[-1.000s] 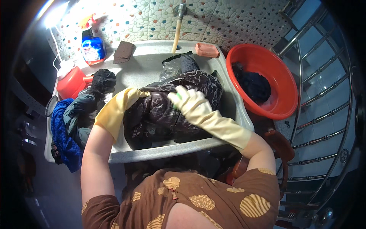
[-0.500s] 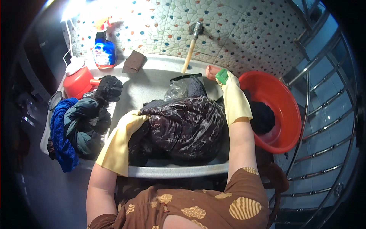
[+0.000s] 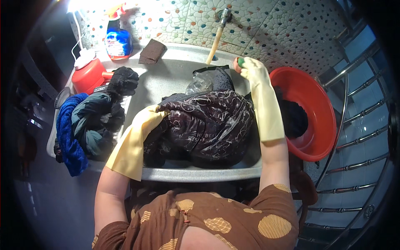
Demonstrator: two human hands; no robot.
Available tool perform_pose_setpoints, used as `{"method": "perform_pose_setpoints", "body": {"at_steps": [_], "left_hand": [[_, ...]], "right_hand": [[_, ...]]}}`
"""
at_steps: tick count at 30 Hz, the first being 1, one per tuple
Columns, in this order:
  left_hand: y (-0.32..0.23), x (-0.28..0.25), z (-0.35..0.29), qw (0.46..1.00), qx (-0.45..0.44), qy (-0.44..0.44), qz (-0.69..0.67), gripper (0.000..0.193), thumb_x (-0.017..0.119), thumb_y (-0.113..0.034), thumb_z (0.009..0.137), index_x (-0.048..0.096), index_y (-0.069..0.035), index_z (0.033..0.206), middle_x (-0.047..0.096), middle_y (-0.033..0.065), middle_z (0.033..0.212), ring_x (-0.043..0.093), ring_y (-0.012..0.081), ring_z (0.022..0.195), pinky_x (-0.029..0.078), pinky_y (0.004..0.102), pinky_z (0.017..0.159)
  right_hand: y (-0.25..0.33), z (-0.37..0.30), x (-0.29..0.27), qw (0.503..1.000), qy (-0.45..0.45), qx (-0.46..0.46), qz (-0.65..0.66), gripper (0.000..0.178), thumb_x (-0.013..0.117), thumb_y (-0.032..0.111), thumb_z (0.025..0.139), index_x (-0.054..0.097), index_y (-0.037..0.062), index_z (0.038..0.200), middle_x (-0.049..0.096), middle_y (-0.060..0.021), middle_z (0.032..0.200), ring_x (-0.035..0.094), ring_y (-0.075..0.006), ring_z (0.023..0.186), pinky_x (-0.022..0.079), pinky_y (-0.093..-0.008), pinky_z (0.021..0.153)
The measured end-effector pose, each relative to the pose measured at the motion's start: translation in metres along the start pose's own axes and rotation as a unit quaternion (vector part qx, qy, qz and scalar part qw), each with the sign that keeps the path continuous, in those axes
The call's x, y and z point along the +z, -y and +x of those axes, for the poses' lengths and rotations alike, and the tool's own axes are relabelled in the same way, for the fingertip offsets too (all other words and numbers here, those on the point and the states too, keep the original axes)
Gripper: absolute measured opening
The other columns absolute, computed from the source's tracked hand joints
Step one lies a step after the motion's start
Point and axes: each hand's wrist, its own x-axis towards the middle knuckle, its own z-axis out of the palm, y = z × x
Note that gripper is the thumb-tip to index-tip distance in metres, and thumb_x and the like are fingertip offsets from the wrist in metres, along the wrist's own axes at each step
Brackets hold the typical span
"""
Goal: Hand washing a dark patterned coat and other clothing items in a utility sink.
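A dark wet garment with printed lettering and streaks of suds (image 3: 208, 129) lies bunched in the metal sink (image 3: 166, 77). My left hand (image 3: 151, 116), in a long yellow rubber glove, grips the garment's left upper edge. Reaching to the sink's far right corner, my right hand (image 3: 254, 71) wears the same kind of glove. Its fingers are closed on a small green block (image 3: 241, 62), which looks like soap or a sponge, beside a pinkish-orange piece (image 3: 236, 66). Behind the garment lie a clear plastic bag (image 3: 200, 82) and grey cloth (image 3: 221, 77).
A tap with a hose (image 3: 215, 43) hangs over the sink. Right stands a red basin (image 3: 318, 125) with dark cloth, beside a metal railing (image 3: 354, 146). Left are a red jug (image 3: 88, 77), blue spray bottle (image 3: 118, 43), brown pad (image 3: 152, 52) and piled clothes (image 3: 89, 125).
My right hand has moved a little farther back with the green block, which its fingers now mostly cover. My left hand keeps its hold on the garment. The whole view has shifted slightly.
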Motion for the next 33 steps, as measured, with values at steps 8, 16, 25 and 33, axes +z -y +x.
{"method": "perform_pose_setpoints", "body": {"at_steps": [8,16,25,33], "left_hand": [[0.034,0.008,-0.068,0.873,0.349,-0.087,0.328,0.051,0.062,-0.021,0.092,0.049,-0.003,0.138,0.058,0.0251,0.131,0.056,0.0405,0.120,0.044,0.0434,0.101],[-0.043,-0.044,-0.105,0.943,0.156,-0.037,0.290,0.068,0.057,-0.062,0.089,0.069,0.004,0.103,0.068,0.0256,0.093,0.069,0.0282,0.092,0.049,0.0387,0.081],[-0.035,0.000,-0.040,0.967,0.238,-0.032,0.086,0.062,0.072,-0.041,0.088,0.053,-0.006,0.135,0.063,0.0223,0.124,0.060,0.0297,0.115,0.044,0.0375,0.099],[-0.016,0.015,0.016,0.957,0.188,-0.067,-0.209,0.029,0.063,-0.036,0.093,0.071,-0.008,0.087,0.067,0.0080,0.079,0.060,0.0173,0.075,0.046,0.0330,0.073]], "right_hand": [[0.033,-0.140,0.032,0.867,0.110,0.008,-0.485,0.090,0.058,0.067,0.086,0.044,-0.0008,0.144,0.051,-0.0201,0.145,0.049,-0.0312,0.134,0.035,-0.0381,0.113],[-0.005,-0.135,0.050,0.902,-0.016,-0.235,-0.361,0.022,0.066,0.026,0.090,0.068,0.0078,0.103,0.069,-0.0168,0.105,0.067,-0.0355,0.097,0.051,-0.0431,0.084],[-0.011,-0.109,0.123,0.984,-0.035,-0.171,0.024,0.017,0.062,0.010,0.097,0.065,0.0010,0.111,0.069,-0.0084,0.102,0.061,-0.0149,0.091,0.048,-0.0292,0.085],[-0.133,-0.057,0.151,0.963,-0.108,-0.231,0.089,0.025,0.054,-0.007,0.093,0.063,0.0022,0.115,0.065,-0.0033,0.090,0.059,-0.0107,0.080,0.051,-0.0233,0.073]]}}
